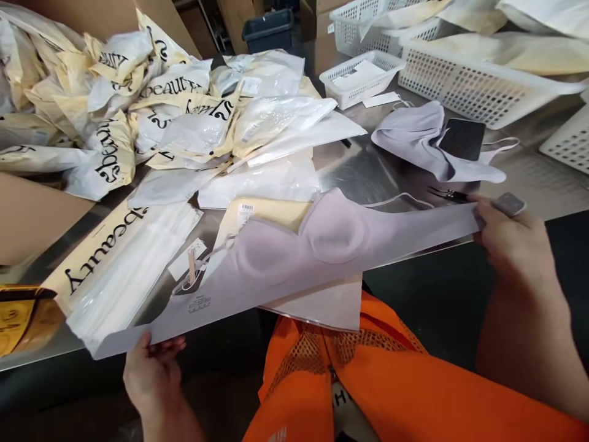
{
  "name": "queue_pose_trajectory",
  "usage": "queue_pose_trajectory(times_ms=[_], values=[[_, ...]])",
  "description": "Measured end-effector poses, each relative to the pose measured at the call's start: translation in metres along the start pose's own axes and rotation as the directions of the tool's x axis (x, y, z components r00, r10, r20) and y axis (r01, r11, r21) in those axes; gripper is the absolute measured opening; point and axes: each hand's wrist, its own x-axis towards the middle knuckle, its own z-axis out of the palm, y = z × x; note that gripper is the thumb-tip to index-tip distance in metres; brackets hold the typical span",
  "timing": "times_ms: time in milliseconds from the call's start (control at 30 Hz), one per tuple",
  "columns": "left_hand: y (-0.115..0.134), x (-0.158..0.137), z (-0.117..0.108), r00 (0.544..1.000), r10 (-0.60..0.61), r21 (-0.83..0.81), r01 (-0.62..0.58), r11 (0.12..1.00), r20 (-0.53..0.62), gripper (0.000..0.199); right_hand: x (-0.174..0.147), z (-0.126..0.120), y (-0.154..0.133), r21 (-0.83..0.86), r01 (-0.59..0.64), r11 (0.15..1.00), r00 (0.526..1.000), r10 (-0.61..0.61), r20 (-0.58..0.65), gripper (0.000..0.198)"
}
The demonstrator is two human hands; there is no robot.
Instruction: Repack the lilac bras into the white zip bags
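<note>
A pale lilac bra (280, 252) is stretched out lengthwise along the front edge of the metal table, its inner cups facing up. My left hand (154, 368) pinches its lower edge near the left end, where printed text shows on the band. At the other end my right hand (513, 236) is closed around the band, with the tip poking out past the fingers. A white hang tag (187, 259) lies by the left strap. Under the bra is a cream plastic packaging bag (317, 301) with a barcode label, overhanging the table edge.
Filled printed bags (184, 116) are heaped at the back left. A stack of flat bags (133, 270) lies left. Another lilac bra (414, 138), a black phone (462, 138) and small black snips (448, 194) lie right. White baskets (478, 83) stand behind.
</note>
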Motion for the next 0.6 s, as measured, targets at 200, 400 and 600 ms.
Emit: queue_pose_trajectory(times_ms=[200, 400, 600], values=[[-0.004, -0.009, 0.016, 0.997, 0.055, -0.164, -0.064, 0.984, -0.061, 0.023, -0.086, 0.018, -0.059, 0.358, 0.496, 0.791, 0.848, -0.530, -0.005, 0.046], [0.029, -0.035, 0.048, 0.973, 0.215, -0.165, -0.225, 0.960, -0.080, 0.012, -0.148, 0.018, -0.087, 0.622, 0.506, 0.598, 0.030, -0.733, 0.680, 0.077], [0.059, -0.079, 0.095, 0.817, 0.564, -0.206, -0.535, 0.819, 0.121, 0.017, -0.113, 0.012, -0.062, 0.501, 0.493, 0.711, 0.570, -0.699, 0.432, 0.066]])
